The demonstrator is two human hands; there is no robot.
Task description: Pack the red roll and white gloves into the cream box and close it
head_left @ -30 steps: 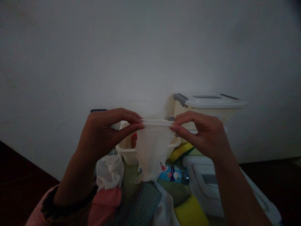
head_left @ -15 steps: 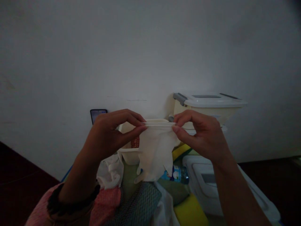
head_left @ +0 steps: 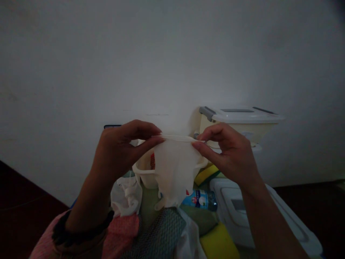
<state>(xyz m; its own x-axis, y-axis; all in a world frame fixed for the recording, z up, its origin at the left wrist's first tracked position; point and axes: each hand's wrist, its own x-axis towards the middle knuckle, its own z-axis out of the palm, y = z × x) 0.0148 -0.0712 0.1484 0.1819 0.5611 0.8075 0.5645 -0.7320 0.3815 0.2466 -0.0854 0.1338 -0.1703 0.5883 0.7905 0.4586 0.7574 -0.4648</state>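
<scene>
A thin white glove hangs by its cuff between my two hands, its fingers dangling down. My left hand pinches the left end of the cuff between thumb and fingertips. At the right end, my right hand grips the cuff in the same way. Behind the glove stands a cream plastic basket, partly covered by it, with a red item inside. A clear bottle with a blue label lies just right of the glove's fingers.
A lidded cream box stands against the wall at the right. A white lid lies nearer. Yellow sponges, a grey-green mesh cloth, a pink cloth and a knotted white cloth cover the front. A phone edge shows behind my left hand.
Both hands dipped inward slightly, then rose and moved apart a little, drawing the cuff wider. The glove stays pinched in both. The phone came more into view, then was mostly covered again.
</scene>
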